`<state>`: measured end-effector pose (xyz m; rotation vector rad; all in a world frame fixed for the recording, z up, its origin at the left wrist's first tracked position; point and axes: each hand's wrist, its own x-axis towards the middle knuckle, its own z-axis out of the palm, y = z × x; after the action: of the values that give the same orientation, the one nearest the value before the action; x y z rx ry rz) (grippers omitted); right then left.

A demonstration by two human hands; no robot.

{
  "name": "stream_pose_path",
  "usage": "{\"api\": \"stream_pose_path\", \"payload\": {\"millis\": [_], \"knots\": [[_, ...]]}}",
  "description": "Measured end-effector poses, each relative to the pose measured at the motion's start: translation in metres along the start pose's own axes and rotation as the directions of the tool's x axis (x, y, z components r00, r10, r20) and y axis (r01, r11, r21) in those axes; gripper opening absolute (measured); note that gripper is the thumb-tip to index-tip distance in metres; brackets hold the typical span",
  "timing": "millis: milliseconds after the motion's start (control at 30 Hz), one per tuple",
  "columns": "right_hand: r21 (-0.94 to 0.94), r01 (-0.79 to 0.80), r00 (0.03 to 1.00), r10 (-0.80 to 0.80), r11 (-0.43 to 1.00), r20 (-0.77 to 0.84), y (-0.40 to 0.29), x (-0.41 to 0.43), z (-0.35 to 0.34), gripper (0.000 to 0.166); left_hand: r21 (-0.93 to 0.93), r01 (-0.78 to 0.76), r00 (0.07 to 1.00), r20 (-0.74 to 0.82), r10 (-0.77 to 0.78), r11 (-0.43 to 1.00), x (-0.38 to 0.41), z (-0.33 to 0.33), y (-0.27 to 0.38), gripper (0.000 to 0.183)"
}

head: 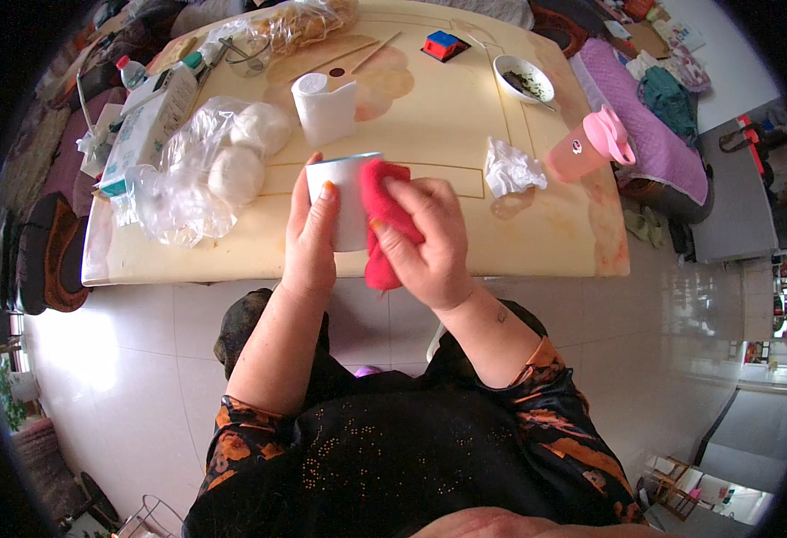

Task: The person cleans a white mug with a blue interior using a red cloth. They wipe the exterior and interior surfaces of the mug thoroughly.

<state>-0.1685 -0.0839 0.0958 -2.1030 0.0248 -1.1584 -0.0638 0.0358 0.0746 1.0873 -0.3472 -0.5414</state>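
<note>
My left hand (314,228) grips a white cup (345,208) with a bluish rim from its left side, thumb across the front. The cup is upright above the near edge of the table. In my right hand (430,235) is a folded red cloth (385,232), pressed against the cup's right side. The cloth hides that side of the cup, and its lower end hangs below the cup's base. Just beyond the cup stands a roll of white paper (326,114) with a loose end.
The pale table (427,121) holds plastic-bagged white buns (235,175), a carton (148,128), a glass mug (249,59), chopsticks (377,52), a small red-and-blue object (442,46), a bowl with dark green food remnants (524,79), crumpled tissue (513,168) and a pink bottle (588,148).
</note>
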Motion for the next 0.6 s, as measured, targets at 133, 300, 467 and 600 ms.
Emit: {"api": "stream_pose_path", "payload": {"millis": [133, 300, 467, 600], "knots": [[-0.038, 0.119, 0.979, -0.111, 0.992, 0.169, -0.011, -0.005, 0.001, 0.043, -0.042, -0.011, 0.998, -0.061, 0.009, 0.999, 0.004, 0.001, 0.006, 0.064], [-0.057, 0.032, 0.999, -0.032, 0.998, 0.006, 0.002, 0.006, -0.005, 0.037, 0.065, 0.006, 1.000, 0.023, -0.008, 0.998, -0.003, 0.004, 0.001, 0.065], [0.008, -0.026, 0.999, 0.027, 1.000, -0.043, 0.013, 0.006, -0.002, 0.036, 0.054, 0.004, 1.000, 0.018, -0.005, 0.999, -0.003, 0.003, -0.003, 0.066], [-0.018, 0.117, 0.978, -0.112, 0.993, 0.175, -0.009, -0.001, -0.002, 0.039, -0.071, 0.008, 1.000, -0.029, -0.010, 0.997, 0.007, -0.006, -0.002, 0.065]]}}
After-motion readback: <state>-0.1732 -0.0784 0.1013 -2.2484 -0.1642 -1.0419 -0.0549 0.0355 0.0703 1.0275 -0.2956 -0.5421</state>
